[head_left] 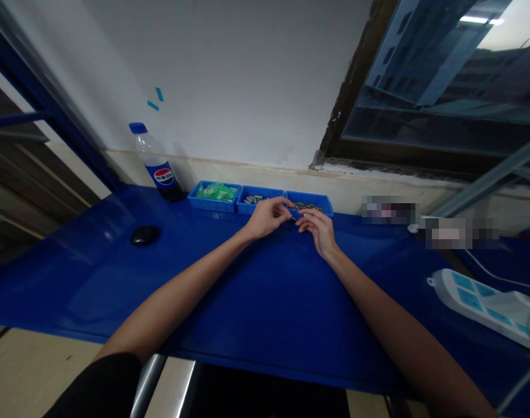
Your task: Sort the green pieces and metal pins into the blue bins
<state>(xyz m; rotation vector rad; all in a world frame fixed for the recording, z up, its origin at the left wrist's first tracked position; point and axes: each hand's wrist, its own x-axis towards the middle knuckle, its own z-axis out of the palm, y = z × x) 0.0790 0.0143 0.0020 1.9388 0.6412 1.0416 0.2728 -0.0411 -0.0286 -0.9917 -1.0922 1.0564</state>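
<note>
My left hand [267,218] is closed in a pinch, thumb against fingertips, at the front of the blue bins. A thin, shiny metal piece [294,219] shows at its fingertips, too small to name exactly. Close beside it, my right hand [319,230] has its fingers bent together towards the same piece; what lies between them is hidden. Behind the hands, the right blue bin [328,210] holds many small screw-like metal parts [307,206]. Short metal cylinders [252,199] lie in the middle blue bin [261,190]. Green packets [219,191] fill the left blue bin [202,204].
A Pepsi bottle [162,171] stands left of the bins against the wall. A black computer mouse [144,235] lies on the blue table [256,313]. At the right are a white power strip [476,305] with cables and blurred items [389,210].
</note>
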